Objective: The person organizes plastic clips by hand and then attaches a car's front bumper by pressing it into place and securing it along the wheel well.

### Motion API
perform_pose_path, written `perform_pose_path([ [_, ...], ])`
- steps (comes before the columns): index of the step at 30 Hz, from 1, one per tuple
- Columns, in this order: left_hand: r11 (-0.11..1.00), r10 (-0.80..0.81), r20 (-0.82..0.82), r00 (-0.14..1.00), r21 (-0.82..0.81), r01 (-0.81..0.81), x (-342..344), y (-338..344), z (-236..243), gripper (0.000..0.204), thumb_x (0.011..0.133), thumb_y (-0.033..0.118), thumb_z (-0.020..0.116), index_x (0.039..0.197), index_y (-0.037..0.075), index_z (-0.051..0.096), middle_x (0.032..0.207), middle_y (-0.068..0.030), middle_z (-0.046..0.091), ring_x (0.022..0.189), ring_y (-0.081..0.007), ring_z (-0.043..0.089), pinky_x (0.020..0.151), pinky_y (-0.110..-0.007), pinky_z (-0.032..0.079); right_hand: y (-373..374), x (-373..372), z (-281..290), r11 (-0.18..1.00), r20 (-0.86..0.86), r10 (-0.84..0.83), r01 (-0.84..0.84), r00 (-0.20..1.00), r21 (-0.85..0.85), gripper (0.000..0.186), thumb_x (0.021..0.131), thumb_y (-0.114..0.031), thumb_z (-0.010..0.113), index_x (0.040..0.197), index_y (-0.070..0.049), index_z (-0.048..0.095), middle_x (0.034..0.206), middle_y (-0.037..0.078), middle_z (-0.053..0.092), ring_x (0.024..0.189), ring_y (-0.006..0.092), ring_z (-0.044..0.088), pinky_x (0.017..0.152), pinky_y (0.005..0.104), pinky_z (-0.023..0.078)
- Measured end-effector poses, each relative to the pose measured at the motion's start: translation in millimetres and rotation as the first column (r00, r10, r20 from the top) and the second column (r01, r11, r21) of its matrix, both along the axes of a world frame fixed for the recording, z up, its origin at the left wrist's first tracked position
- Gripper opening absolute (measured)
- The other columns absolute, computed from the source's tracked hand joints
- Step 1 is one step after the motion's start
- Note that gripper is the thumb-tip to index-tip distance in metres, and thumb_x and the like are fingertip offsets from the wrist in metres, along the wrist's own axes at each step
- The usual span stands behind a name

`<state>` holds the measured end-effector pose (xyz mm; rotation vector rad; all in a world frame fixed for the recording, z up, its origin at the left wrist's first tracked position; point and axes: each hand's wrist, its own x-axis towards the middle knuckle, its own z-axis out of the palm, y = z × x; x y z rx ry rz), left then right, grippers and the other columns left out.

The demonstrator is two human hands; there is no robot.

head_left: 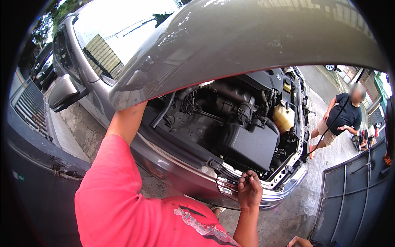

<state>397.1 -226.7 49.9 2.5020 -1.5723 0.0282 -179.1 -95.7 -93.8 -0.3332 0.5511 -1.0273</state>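
Observation:
My left arm [125,123] reaches up to the raised bonnet [255,37] of a grey car; the hand is hidden behind its panel. My right hand [249,185] is low by the front corner of the wing, near a black hinged fitting [218,168], its fingers curled on a small dark item I cannot make out. Behind it lie a black airbox [247,148], the dark engine cover [259,78] and a pale plastic reservoir [283,117]. A thin black rod [329,127] runs from the bonnet down to the front of the bay.
A person [341,115] in a dark shirt and shorts stands beside the car's front. A metal gate panel [349,197] is at lower right, a dark wall [41,193] at left. Another person's leg [302,242] shows at the bottom edge. A motorbike [362,138] is behind.

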Motion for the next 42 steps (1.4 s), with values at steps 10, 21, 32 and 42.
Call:
perform_pose_path([
  [10,0.924,-0.163,-0.949,0.271,-0.243,-0.296,17.6,-2.8,-0.3,0.024,0.101,0.021,0.069,0.115,0.002,0.070,0.073,0.0061,0.043,0.056,-0.0044,0.038,0.049,-0.020,0.028,-4.9,0.4,-6.7,1.000,0.233,0.028,-0.024,0.972,-0.017,0.048,0.105,-0.028,0.062,0.137,0.008,0.057,0.141,0.029,0.061,0.134,0.0462,0.060,0.110,0.0496,0.057],
  [21,0.993,-0.061,-0.615,-0.786,-0.115,0.013,-246.8,131.3,-38.9,0.050,0.092,0.004,0.045,0.138,-0.010,0.059,0.134,-0.0242,0.067,0.135,-0.0415,0.060,0.107,-0.042,0.056,-4.3,24.5,14.6,0.990,0.343,0.123,-0.093,0.931,-0.102,0.062,0.105,-0.033,0.060,0.152,0.007,0.048,0.162,0.031,0.042,0.154,0.0485,0.036,0.127,0.0550,0.035],
  [32,0.957,0.156,-0.361,-0.919,-0.174,0.231,-316.0,150.0,-57.8,0.068,0.091,0.015,0.043,0.153,-0.014,0.045,0.155,-0.0347,0.050,0.155,-0.0520,0.034,0.131,-0.062,0.022,22.9,11.4,31.6,0.998,0.376,0.050,-0.034,0.925,-0.050,0.060,0.108,-0.033,0.052,0.152,0.007,0.045,0.155,0.028,0.050,0.143,0.0401,0.050,0.126,0.0537,0.038],
  [42,0.944,0.198,-0.406,-0.892,-0.167,0.285,-334.3,156.1,-54.4,0.067,0.092,0.016,0.043,0.150,-0.015,0.046,0.156,-0.0359,0.048,0.154,-0.0470,0.038,0.129,-0.060,0.028,41.4,-1.0,35.6,0.999,0.344,0.008,0.004,0.939,-0.034,0.062,0.107,-0.034,0.052,0.154,0.006,0.043,0.155,0.026,0.050,0.143,0.0377,0.050,0.125,0.0527,0.039],
])
